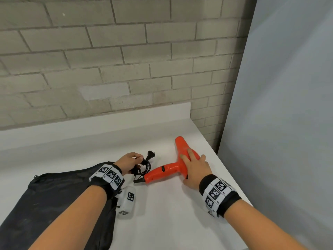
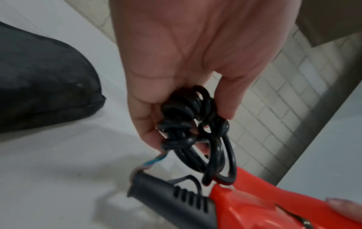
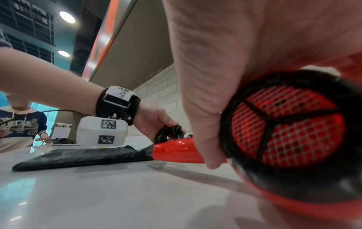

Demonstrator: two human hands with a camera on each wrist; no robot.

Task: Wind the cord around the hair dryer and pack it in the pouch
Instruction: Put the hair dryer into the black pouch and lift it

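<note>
An orange hair dryer (image 1: 168, 170) lies on the white table (image 1: 171, 222), nozzle pointing away and handle pointing left. My right hand (image 1: 193, 160) holds its body, fingers laid over the barrel and thumb down beside the rear grille (image 3: 284, 133). My left hand (image 1: 138, 164) grips the bundled black cord (image 2: 188, 111) just off the handle's end. The plug (image 1: 151, 153) sticks out past that hand. Thin blue wires (image 2: 154, 161) show between the bundle and the black strain relief (image 2: 172, 198). The black pouch (image 1: 54, 195) lies flat at the left, partly under my left forearm.
A brick wall (image 1: 108, 69) rises behind the table, and a grey panel (image 1: 279, 105) stands at the right. The table's right edge (image 1: 227, 177) runs close to the dryer. A person (image 3: 19, 124) stands beyond the table in the right wrist view.
</note>
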